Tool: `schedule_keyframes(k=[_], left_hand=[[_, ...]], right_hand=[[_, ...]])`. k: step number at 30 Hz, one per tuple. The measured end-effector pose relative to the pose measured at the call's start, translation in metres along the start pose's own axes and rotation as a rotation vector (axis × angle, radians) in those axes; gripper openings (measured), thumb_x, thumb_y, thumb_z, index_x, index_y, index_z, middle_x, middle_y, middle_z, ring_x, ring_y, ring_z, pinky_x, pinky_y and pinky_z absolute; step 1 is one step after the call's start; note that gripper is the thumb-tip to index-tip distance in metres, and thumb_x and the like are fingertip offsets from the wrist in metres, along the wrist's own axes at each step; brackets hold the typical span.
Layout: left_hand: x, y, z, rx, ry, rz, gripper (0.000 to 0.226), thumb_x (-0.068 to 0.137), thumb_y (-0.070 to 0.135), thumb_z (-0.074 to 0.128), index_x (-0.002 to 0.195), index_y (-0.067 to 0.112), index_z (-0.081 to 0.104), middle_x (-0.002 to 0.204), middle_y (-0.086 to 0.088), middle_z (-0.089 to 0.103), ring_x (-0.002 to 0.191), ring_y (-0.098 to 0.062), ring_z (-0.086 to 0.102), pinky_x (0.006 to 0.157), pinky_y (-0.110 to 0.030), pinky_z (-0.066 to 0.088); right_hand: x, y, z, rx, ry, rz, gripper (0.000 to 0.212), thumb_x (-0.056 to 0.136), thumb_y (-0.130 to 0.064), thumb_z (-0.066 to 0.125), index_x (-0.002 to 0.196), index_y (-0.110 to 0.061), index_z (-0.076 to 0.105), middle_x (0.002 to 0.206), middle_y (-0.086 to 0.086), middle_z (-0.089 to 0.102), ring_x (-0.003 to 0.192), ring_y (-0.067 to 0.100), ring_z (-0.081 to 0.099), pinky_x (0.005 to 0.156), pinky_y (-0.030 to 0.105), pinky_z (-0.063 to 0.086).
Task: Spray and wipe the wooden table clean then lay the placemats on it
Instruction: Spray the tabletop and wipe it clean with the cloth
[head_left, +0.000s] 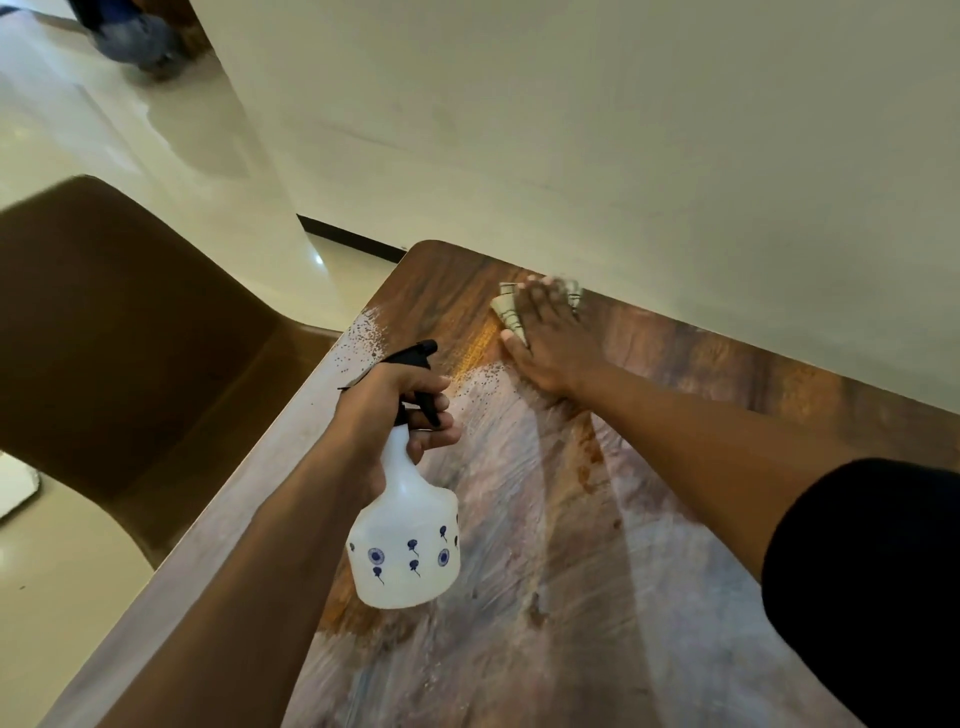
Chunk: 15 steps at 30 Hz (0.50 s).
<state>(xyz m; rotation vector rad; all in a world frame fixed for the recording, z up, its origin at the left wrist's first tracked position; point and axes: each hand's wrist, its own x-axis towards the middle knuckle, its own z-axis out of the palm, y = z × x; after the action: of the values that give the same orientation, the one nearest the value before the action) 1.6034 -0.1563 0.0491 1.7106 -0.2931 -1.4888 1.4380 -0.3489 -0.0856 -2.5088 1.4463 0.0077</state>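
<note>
The wooden table (727, 364) fills the lower right, streaked with wet wipe marks and spray droplets near its left edge. My left hand (400, 405) grips the neck and black trigger of a white spray bottle (405, 545) with blue dots, holding it above the table. My right hand (550, 338) presses flat on a pale striped cloth (511, 312) near the table's far corner, fingers straight; most of the cloth is hidden under the hand. No placemats are in view.
A brown chair (130, 338) stands at the table's left side. A cream wall (623, 130) runs right along the table's far edge. Glossy light floor (78, 130) lies to the left, with a blurred person's foot (135, 36) at the top left.
</note>
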Motion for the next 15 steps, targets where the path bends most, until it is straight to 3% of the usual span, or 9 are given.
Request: schedule_keyframes(k=[5, 12, 15], left_hand=[[0.001, -0.005, 0.005, 0.018, -0.001, -0.006, 0.012, 0.087, 0.015, 0.071, 0.084, 0.004, 0.069, 0.076, -0.014, 0.067, 0.061, -0.027, 0.075, 0.040, -0.020, 0.040], [-0.004, -0.008, 0.024, 0.032, -0.044, -0.027, 0.012, 0.089, 0.015, 0.070, 0.085, 0.004, 0.069, 0.077, -0.013, 0.067, 0.061, -0.027, 0.074, 0.039, -0.019, 0.039], [-0.013, -0.010, 0.031, 0.012, -0.075, -0.039, 0.010, 0.091, 0.014, 0.070, 0.090, 0.004, 0.068, 0.080, -0.012, 0.066, 0.061, -0.026, 0.074, 0.037, -0.020, 0.039]], right_hand=[[0.002, 0.001, -0.002, -0.005, -0.044, -0.067, 0.074, 0.108, -0.060, 0.015, 0.167, -0.021, -0.010, 0.174, 0.000, -0.016, 0.160, 0.020, -0.016, 0.129, 0.057, 0.001], [-0.059, 0.075, -0.006, 0.045, -0.007, 0.197, 0.076, 0.107, -0.062, 0.013, 0.167, -0.021, -0.009, 0.174, 0.002, -0.016, 0.160, 0.022, -0.017, 0.130, 0.054, -0.001], [-0.110, 0.124, -0.015, 0.050, -0.008, 0.371, 0.074, 0.109, -0.059, 0.014, 0.167, -0.018, -0.008, 0.174, 0.004, -0.016, 0.160, 0.022, -0.018, 0.126, 0.047, -0.012]])
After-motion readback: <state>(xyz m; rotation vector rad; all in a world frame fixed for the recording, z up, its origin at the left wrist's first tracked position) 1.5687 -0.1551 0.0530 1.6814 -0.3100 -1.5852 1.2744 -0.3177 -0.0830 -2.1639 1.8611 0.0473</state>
